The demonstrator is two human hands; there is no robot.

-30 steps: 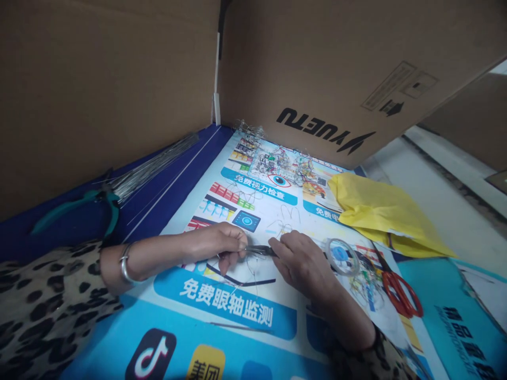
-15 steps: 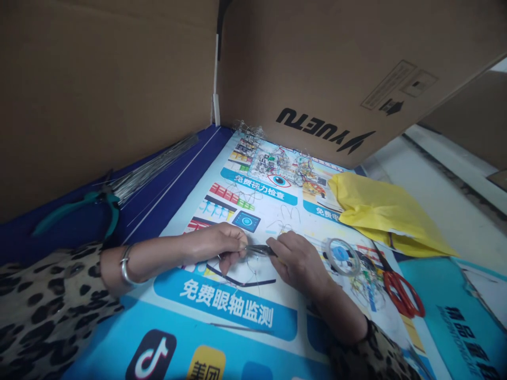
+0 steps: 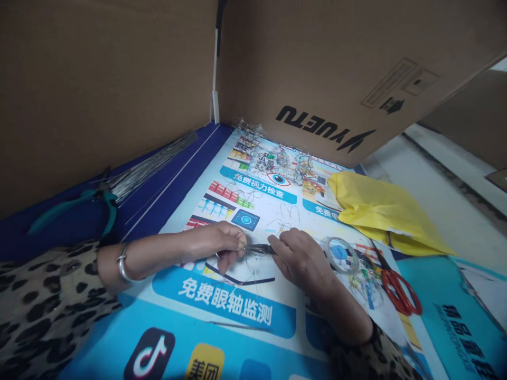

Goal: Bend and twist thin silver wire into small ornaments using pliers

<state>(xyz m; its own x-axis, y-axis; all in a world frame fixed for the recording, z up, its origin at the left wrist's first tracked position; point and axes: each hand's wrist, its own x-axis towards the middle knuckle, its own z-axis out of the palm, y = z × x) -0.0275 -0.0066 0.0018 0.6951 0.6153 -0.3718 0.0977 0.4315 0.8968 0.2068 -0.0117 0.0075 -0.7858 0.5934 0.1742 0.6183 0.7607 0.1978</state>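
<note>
Near the middle of the printed sheet, my right hand (image 3: 299,258) is wrapped round the handles of small dark pliers (image 3: 259,248), whose jaws point left. The jaw tips meet the fingertips of my left hand (image 3: 227,245), which pinch a thin wire. Fine bent wire (image 3: 251,272) hangs below the pliers, over the sheet; its exact shape is hard to make out. A clear tape roll (image 3: 343,255) lies just right of my right hand.
Teal-handled pliers (image 3: 109,203) and a bundle of straight wires (image 3: 154,161) lie at left. Tangled wire pieces (image 3: 279,158) sit at the back, before cardboard walls (image 3: 317,63). Red scissors (image 3: 400,293), a yellow bag (image 3: 384,211) and a teal packet (image 3: 447,311) are at right.
The view has shifted slightly. Both hands keep nearly the same place and hold, with the pliers still between them.
</note>
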